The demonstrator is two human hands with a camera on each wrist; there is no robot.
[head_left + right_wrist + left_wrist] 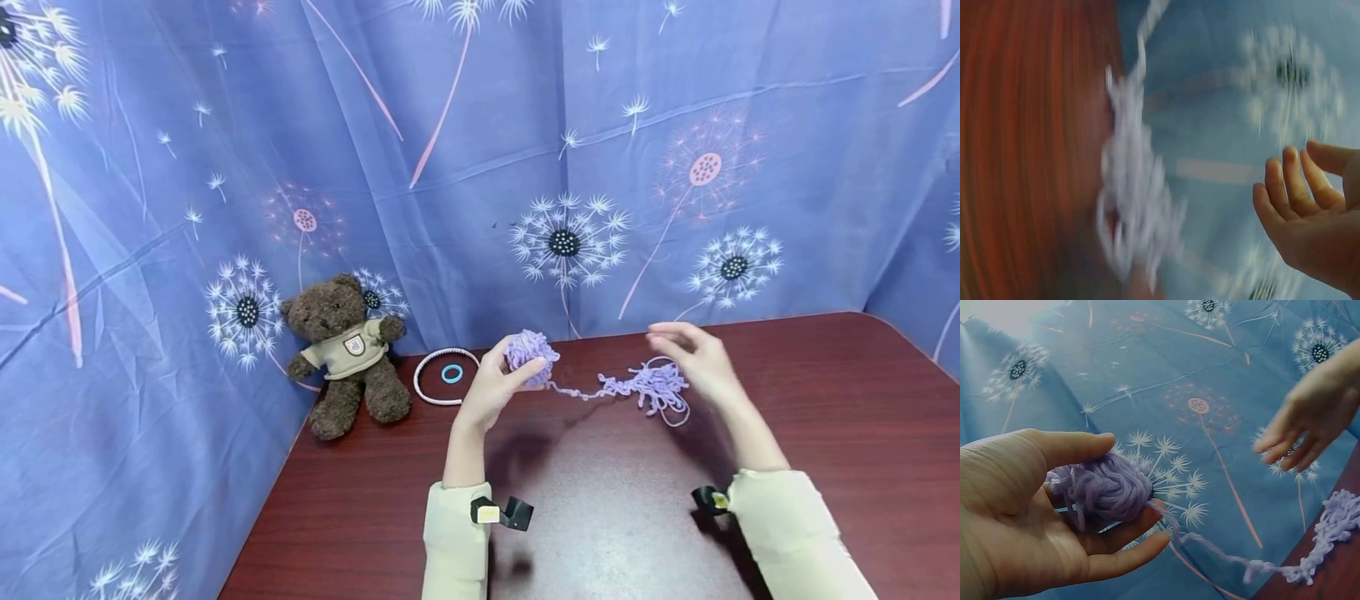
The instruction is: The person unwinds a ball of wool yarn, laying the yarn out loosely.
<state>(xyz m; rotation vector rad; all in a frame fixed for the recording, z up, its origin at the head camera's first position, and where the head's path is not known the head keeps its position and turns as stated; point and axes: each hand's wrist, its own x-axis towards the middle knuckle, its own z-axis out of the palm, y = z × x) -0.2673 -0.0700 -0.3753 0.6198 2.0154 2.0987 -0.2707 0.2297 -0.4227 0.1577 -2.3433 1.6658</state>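
Head view: With the left hand (489, 390), I am holding a rounded ball of soft lilac yarn (529, 353) above the dark red-brown, wood-grained desk (600, 508). A thin, knotted lilac strand (574, 392) is running from the ball to a loose, looped lilac yarn tangle (658, 388) lying on the desk. I am positioning the right hand (703, 363) near the tangle, fingers extending loosely and gripping nothing. A dark brown plush bear in a beige shirt (363, 350) is sitting before the blue dandelion-print fabric curtain (472, 275). A white, ribbed ring (416, 379) is lying near the bear and encircling a smaller light-blue ring (444, 377).

Left wrist view: I am gripping the ball between the thumb and the curving fingers. The right hand is hovering apart from it, fingers slightly spreading.

Right wrist view: The tangle is appearing blurred. The right hand's fingers are curving loosely, well apart from the thumb's base.
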